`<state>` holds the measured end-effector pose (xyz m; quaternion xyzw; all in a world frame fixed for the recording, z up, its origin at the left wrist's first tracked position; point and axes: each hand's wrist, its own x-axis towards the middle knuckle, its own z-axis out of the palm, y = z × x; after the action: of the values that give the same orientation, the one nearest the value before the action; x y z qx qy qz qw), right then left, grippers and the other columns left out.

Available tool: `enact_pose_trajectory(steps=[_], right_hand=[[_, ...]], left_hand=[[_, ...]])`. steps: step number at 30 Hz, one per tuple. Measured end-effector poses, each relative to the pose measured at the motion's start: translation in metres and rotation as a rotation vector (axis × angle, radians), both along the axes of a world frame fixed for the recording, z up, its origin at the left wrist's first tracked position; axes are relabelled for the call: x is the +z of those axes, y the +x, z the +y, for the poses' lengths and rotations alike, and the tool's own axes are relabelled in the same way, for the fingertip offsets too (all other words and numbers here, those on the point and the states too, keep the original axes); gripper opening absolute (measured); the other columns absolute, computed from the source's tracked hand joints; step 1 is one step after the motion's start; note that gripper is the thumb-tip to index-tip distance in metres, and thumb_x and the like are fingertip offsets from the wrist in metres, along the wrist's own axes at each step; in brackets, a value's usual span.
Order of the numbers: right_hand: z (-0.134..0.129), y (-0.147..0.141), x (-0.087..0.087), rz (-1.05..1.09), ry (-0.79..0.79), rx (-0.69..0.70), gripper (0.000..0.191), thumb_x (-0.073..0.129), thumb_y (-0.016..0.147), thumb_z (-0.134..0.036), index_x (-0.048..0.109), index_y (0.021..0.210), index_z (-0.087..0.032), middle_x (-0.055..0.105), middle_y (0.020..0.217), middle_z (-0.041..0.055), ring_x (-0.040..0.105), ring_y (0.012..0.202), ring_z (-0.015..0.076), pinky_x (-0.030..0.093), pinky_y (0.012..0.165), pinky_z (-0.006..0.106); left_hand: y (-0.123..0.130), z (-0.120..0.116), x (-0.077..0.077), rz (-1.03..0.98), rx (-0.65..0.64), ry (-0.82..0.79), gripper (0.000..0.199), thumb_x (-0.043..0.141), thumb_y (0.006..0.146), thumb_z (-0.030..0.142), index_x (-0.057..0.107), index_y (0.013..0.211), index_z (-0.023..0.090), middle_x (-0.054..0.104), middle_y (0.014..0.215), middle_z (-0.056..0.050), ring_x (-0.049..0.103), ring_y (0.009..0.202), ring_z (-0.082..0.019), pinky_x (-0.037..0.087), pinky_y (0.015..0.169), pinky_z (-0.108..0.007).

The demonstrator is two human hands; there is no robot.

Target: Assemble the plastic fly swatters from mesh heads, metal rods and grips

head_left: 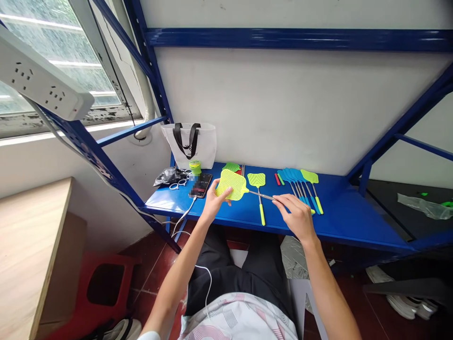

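Observation:
A yellow-green fly swatter (233,185) is held above the blue shelf. My left hand (214,202) grips its perforated head, thumb on the face. My right hand (294,215) is closed on the thin metal rod; its fingers hide the rod's far end, where a bit of yellow shows beyond. Below, between my hands, another yellow fly swatter (261,208) lies with its grip toward me. Right of it are several blue fly swatters (292,175) side by side, with a yellow-green swatter (310,176) at their right end. A green swatter head (231,166) lies behind the held one.
On the blue shelf (354,208) at left stand a white bag (207,141) and a green tub (195,166), near a phone (203,185) with a white cable. Red and green grips (277,179) lie at the back. Blue frame posts rise at both sides.

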<state>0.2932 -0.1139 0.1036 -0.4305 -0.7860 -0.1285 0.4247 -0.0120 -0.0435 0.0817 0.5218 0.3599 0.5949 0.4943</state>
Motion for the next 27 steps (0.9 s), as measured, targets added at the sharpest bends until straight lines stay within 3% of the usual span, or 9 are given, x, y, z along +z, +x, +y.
enact_pose_trajectory(steps=[8, 14, 20, 27], right_hand=[[0.002, -0.001, 0.0, -0.096, 0.135, -0.05, 0.017, 0.069, 0.111, -0.018, 0.083, 0.121, -0.024, 0.086, 0.106, 0.0076, 0.081, 0.095, 0.0254, 0.062, 0.082, 0.038], [0.003, 0.0, -0.003, -0.13, 0.226, -0.076, 0.019, 0.072, 0.109, -0.014, 0.082, 0.121, -0.024, 0.085, 0.105, 0.008, 0.08, 0.093, 0.0249, 0.06, 0.082, 0.037], [0.002, -0.002, 0.0, -0.147, 0.21, -0.056, 0.019, 0.072, 0.109, -0.014, 0.083, 0.121, -0.025, 0.085, 0.103, 0.0061, 0.08, 0.09, 0.0221, 0.059, 0.078, 0.033], [0.002, 0.0, 0.001, -0.16, 0.17, -0.053, 0.012, 0.071, 0.113, -0.025, 0.083, 0.112, -0.024, 0.084, 0.096, 0.0047, 0.079, 0.085, 0.019, 0.054, 0.07, 0.03]], left_hand=[[0.001, -0.007, 0.007, 0.004, -0.017, -0.018, 0.069, 0.097, 0.081, 0.059, 0.061, 0.125, 0.021, 0.08, 0.122, -0.013, 0.082, 0.09, -0.027, 0.068, 0.052, -0.029], [0.003, -0.006, 0.004, -0.05, -0.058, -0.057, 0.068, 0.097, 0.082, 0.056, 0.062, 0.127, 0.02, 0.079, 0.126, -0.014, 0.082, 0.088, -0.025, 0.067, 0.053, -0.028], [0.004, -0.003, -0.004, -0.071, -0.062, -0.061, 0.065, 0.095, 0.085, 0.057, 0.062, 0.129, 0.021, 0.078, 0.127, -0.014, 0.08, 0.088, -0.023, 0.068, 0.054, -0.028], [-0.001, -0.005, 0.004, 0.062, -0.053, 0.006, 0.069, 0.095, 0.083, 0.063, 0.059, 0.127, 0.023, 0.079, 0.119, -0.01, 0.078, 0.08, -0.021, 0.066, 0.053, -0.028]])
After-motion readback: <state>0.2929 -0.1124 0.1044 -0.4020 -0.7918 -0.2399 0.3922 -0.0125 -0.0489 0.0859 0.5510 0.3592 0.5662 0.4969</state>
